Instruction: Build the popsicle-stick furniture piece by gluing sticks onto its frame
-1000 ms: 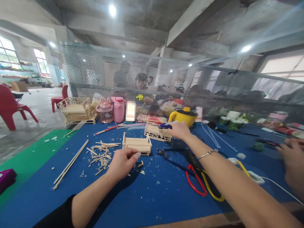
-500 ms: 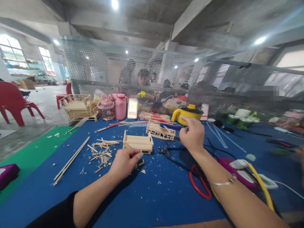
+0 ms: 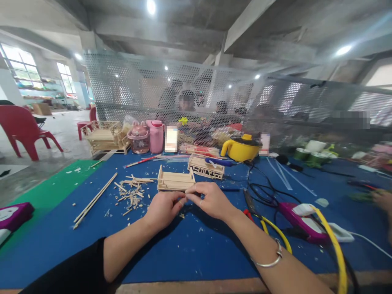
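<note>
My left hand (image 3: 163, 209) is closed in a pinch just in front of a small wooden stick-built bench (image 3: 174, 179). The fingertips of my right hand (image 3: 211, 200), also pinched, meet those of the left at the bench's front right corner. Whatever lies between the fingers is too small or hidden to make out. Behind the bench stands a second small wooden frame (image 3: 206, 168), with a blue glue gun (image 3: 219, 162) resting on top. Left of my hands lies a pile of cut stick pieces (image 3: 133, 194). Pliers with red handles (image 3: 248, 214) are partly covered by my right arm.
Two long sticks (image 3: 95, 200) lie at left. Along the back stand a larger wooden model (image 3: 107, 136), a pink bottle (image 3: 156, 136) and a yellow pot (image 3: 243, 148). Purple power strip (image 3: 301, 222) and cables lie right. Another person's hand (image 3: 382, 200) shows at far right.
My right hand has moved from beside the glue gun, down and left, to meet my left hand. The glue gun stays on the second wooden frame. The view has shifted slightly.
</note>
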`<move>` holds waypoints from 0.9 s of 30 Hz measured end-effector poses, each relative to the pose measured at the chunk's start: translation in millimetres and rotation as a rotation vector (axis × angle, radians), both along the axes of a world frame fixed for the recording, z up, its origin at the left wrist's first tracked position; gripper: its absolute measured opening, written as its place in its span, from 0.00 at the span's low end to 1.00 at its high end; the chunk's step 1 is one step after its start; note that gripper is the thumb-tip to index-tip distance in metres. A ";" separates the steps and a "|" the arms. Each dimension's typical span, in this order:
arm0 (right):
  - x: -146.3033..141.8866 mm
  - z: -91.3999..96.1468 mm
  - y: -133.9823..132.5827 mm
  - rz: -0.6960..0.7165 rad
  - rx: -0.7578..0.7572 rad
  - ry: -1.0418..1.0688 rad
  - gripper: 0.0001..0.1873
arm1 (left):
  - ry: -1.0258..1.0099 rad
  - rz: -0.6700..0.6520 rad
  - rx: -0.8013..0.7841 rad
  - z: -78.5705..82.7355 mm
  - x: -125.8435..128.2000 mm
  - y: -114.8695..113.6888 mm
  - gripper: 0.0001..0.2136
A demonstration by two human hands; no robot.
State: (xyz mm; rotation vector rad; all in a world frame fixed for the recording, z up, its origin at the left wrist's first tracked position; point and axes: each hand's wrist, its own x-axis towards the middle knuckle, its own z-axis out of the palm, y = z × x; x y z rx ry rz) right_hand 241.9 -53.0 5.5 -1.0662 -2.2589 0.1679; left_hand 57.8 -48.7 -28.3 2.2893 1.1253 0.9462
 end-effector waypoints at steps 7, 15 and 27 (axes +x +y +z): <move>2.7 1.3 -1.9 0.024 -0.034 0.002 0.04 | 0.059 -0.019 0.044 1.0 1.1 0.1 0.13; 13.5 -0.3 11.6 -0.219 0.245 -0.025 0.07 | 0.138 0.208 -0.065 7.1 -1.8 -4.1 0.16; 5.8 -12.8 16.5 -0.194 0.480 -0.313 0.12 | 0.318 0.226 -0.015 4.7 10.2 15.6 0.16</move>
